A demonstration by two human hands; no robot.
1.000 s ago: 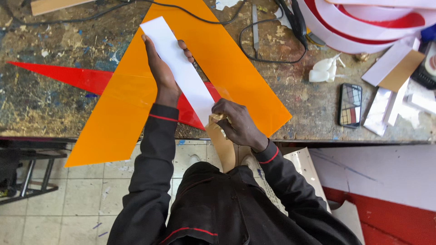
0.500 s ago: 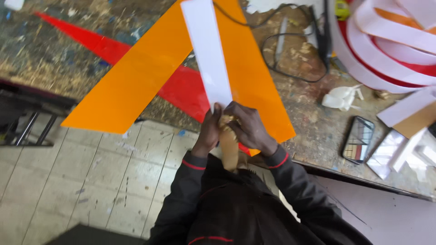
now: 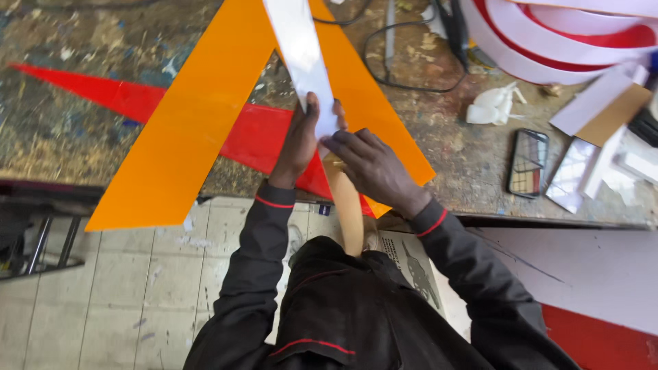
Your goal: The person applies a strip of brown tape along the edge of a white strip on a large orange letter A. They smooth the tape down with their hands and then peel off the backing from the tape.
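A worn, paint-flecked wooden workbench (image 3: 75, 144) fills the upper part of the view, its dark front edge running left to right; below it lies a floor of pale, scuffed square tiles (image 3: 137, 288); a dark metal frame (image 3: 34, 250) stands at the left under the bench; light falls evenly and bright, without hard shadows.

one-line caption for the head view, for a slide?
Both hands, left hand and right hand, peel a white strip above orange sheet on workbench.
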